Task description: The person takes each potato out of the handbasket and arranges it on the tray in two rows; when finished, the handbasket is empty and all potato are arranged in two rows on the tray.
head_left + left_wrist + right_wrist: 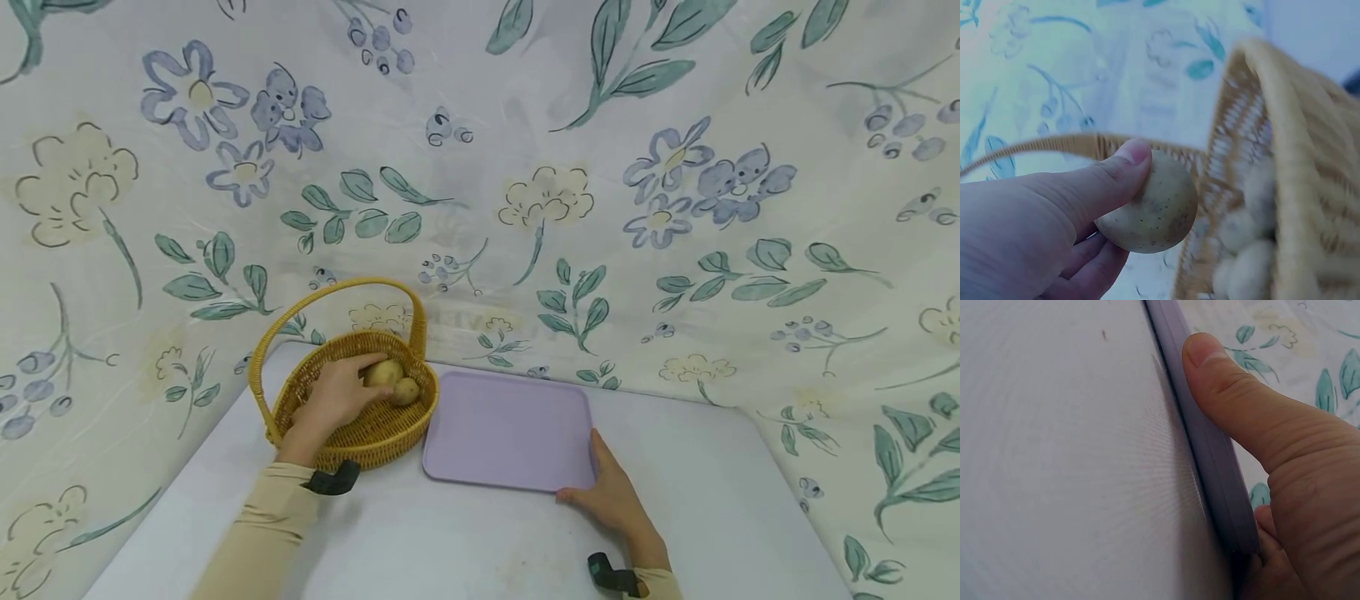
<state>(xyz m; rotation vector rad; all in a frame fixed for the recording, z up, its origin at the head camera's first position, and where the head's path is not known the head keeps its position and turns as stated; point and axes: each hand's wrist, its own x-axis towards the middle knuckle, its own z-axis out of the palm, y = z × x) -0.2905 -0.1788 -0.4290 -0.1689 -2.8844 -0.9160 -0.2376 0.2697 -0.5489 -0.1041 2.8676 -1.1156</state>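
My left hand [341, 396] is over the wicker basket [375, 457] and holds a potato [384, 372] between thumb and fingers. The left wrist view shows this round, speckled potato [1159, 215] up close, with the thumb [1110, 178] across its top. A smaller potato [406, 391] lies in the basket beside it; more potatoes [1252, 269] appear blurred inside in the left wrist view. At the front right corner of a flat purple tray [510, 429], my right hand [611, 492] grips the rim, its thumb [1235, 387] along the front edge.
The basket's tall handle [337, 287] arches over its far side. Tray and basket stand side by side on a white table [480, 542]. A flower-patterned sheet [480, 208] hangs behind and at both sides of the table.
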